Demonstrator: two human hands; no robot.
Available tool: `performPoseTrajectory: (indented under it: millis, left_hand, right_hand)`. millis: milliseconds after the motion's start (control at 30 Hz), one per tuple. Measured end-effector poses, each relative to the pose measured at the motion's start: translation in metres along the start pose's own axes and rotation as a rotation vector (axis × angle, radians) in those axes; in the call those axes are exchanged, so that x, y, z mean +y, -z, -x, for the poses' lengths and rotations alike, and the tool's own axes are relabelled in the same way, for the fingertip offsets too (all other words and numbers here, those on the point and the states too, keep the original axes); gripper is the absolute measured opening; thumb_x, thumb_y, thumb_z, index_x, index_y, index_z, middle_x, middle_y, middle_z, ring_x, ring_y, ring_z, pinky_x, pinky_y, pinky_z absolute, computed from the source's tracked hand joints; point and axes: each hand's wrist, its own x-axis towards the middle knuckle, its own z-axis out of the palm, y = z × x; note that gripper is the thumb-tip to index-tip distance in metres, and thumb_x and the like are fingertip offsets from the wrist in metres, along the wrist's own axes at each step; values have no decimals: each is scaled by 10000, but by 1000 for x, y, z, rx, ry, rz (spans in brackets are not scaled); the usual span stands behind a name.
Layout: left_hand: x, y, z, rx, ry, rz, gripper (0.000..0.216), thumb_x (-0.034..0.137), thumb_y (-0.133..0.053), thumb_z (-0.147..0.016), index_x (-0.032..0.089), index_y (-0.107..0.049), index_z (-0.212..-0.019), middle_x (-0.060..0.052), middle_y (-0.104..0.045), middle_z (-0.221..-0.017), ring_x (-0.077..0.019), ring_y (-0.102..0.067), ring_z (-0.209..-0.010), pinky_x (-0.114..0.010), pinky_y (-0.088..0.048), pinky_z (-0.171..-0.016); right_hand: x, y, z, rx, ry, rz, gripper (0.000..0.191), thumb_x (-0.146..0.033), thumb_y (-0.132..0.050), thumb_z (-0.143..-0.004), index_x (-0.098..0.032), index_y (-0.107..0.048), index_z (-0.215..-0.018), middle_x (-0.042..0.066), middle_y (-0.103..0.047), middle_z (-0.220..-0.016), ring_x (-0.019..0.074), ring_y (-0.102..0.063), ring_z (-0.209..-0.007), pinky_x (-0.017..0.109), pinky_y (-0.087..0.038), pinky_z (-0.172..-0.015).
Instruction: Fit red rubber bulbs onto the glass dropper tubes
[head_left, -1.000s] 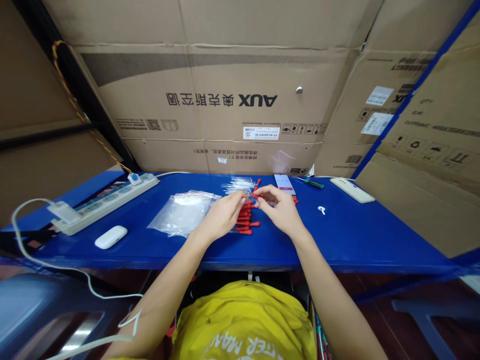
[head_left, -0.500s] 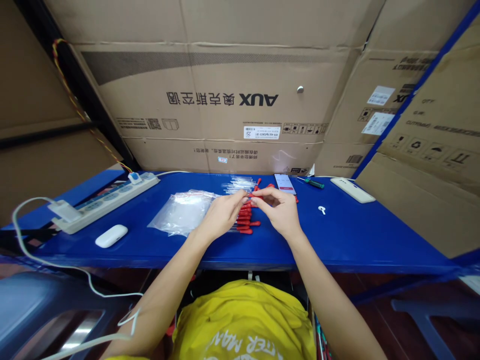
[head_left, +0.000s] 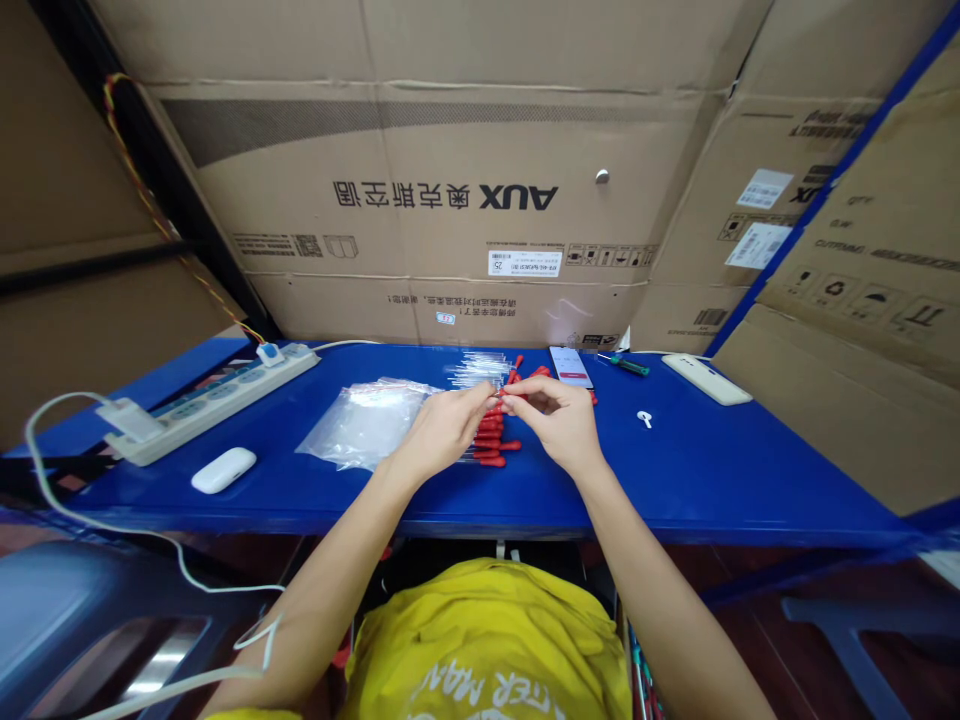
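Note:
My left hand point(head_left: 448, 425) pinches what looks like a thin glass dropper tube, mostly hidden by the fingers. From the right, my right hand point(head_left: 562, 425) has thumb and forefinger closed on a red rubber bulb point(head_left: 504, 393), and the fingertips of both hands nearly meet. Below them lie several droppers with red bulbs point(head_left: 491, 445), side by side on the blue table point(head_left: 675, 480). Loose clear glass tubes point(head_left: 480, 368) are heaped just beyond my left hand. More loose red bulbs point(head_left: 541, 371) lie behind my right hand.
Clear plastic bags point(head_left: 360, 430) lie left of my hands. A power strip point(head_left: 225, 400) and a white earbud case point(head_left: 223, 470) are farther left. At the back right are a phone point(head_left: 571, 367), a green screwdriver point(head_left: 628, 366), an earbud point(head_left: 644, 419) and a cream-coloured flat device point(head_left: 705, 380).
Both hands stay almost in place, still pinching at the same spot. The view has shifted very slightly.

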Motion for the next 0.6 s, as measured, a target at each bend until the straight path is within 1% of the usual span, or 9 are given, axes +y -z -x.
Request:
performPoseTrajectory:
  millis: [300, 600]
  left_hand:
    - [1, 3, 0, -41, -14, -131, 277, 307, -366, -1148, 210, -595, -1026, -28, -711, -800, -191, -654, -682, -275, -342, -626]
    - [1, 1, 1, -80, -6, -204, 319, 334, -345, -1158, 207, -613, -1040, -42, -730, -819, -202, -677, -706, -277, -335, -611]
  right_hand:
    - [4, 8, -2, -56, 6, 38, 130, -341, -867, -852, -238, -851, -929, 52, -847, -894, 258, -824, -792, 420, -688, -827]
    - [3, 11, -2, -114, 15, 85, 149, -377, -846, -879, -238, -850, -935, 60, -851, -921, 254, -822, -818, 415, -681, -831]
